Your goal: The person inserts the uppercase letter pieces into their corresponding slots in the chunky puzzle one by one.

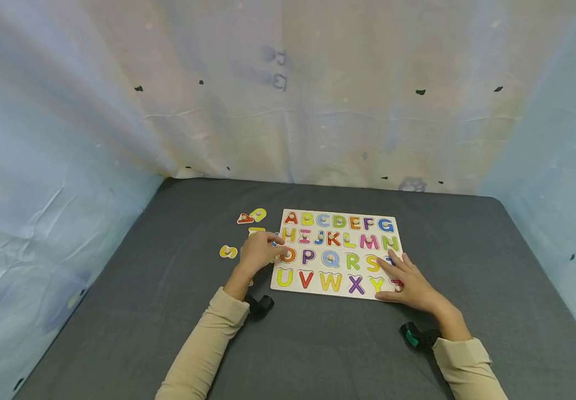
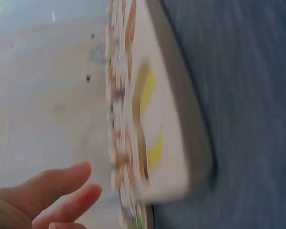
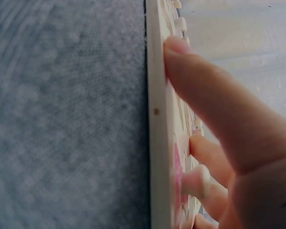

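Fingers on pale, bright-lettered board

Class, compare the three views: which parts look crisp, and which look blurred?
Head view: letter board fairly crisp, most letters readable; left wrist view: yellow letter smeared, grey cloth soft; right wrist view: cloth grainy and soft, nearest knob soft-edged.
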The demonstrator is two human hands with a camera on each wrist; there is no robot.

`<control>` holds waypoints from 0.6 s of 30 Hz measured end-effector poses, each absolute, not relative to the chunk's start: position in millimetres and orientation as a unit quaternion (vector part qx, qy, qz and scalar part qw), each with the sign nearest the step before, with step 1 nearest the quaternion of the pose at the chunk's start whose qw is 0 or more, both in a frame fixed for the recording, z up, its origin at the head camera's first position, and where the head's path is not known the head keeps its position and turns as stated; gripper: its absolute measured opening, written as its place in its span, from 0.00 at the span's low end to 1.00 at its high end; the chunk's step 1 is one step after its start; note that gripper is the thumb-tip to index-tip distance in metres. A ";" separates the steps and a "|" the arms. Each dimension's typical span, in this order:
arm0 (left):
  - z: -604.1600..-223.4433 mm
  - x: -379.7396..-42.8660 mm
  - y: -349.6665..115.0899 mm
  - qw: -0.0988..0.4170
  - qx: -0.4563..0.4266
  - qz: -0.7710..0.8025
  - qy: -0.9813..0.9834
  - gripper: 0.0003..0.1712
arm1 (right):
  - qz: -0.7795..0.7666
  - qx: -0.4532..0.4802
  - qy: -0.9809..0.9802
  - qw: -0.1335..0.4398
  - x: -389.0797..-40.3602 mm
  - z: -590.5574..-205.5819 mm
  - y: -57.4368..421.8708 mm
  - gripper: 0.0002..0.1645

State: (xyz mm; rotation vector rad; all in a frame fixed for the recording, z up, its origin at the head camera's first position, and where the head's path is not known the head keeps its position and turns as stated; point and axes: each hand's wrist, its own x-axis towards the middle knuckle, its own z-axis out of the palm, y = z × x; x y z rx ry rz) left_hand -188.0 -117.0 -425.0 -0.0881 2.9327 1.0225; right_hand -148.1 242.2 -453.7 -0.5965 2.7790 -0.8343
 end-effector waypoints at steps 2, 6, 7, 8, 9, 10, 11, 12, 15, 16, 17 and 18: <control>-425.9 -189.4 -127.9 0.024 -0.021 0.334 0.942 0.13 | -0.281 -0.200 0.934 0.091 -148.0 -453.3 242.4 0.53; -429.8 -193.0 -145.5 0.038 -0.014 0.338 0.940 0.14 | -0.283 -0.199 0.933 0.095 -147.6 -452.9 242.8 0.53; -430.4 -193.9 -148.8 0.039 -0.015 0.338 0.940 0.14 | -0.285 -0.198 0.933 0.095 -147.6 -453.0 242.9 0.53; -431.1 -194.8 -151.4 0.040 -0.014 0.337 0.940 0.14 | -0.285 -0.198 0.933 0.096 -147.5 -453.0 243.0 0.53; -431.4 -195.6 -153.5 0.041 -0.015 0.337 0.940 0.14 | -0.286 -0.198 0.932 0.096 -147.5 -453.0 243.1 0.53; -431.8 -196.2 -155.5 0.042 -0.015 0.337 0.940 0.15 | -0.288 -0.198 0.932 0.096 -147.5 -453.1 243.2 0.53; -432.1 -196.6 -157.0 0.044 -0.015 0.337 0.940 0.15 | -0.289 -0.199 0.932 0.095 -147.6 -453.3 243.3 0.53; -432.4 -196.8 -158.3 0.046 -0.015 0.338 0.940 0.15 | -0.289 -0.200 0.931 0.094 -147.6 -453.5 243.4 0.53; -432.8 -196.6 -160.6 0.057 -0.018 0.337 0.939 0.14 | -0.291 -0.204 0.930 0.092 -147.7 -454.2 243.4 0.53; -433.0 -196.4 -161.0 0.060 -0.019 0.337 0.940 0.13 | -0.291 -0.205 0.930 0.090 -147.7 -454.4 243.3 0.53; -433.0 -196.1 -161.1 0.063 -0.019 0.335 0.940 0.13 | -0.291 -0.206 0.930 0.090 -147.7 -454.6 243.3 0.53; -433.1 -196.0 -161.2 0.066 -0.019 0.334 0.940 0.12 | -0.291 -0.206 0.930 0.090 -147.6 -454.7 243.2 0.53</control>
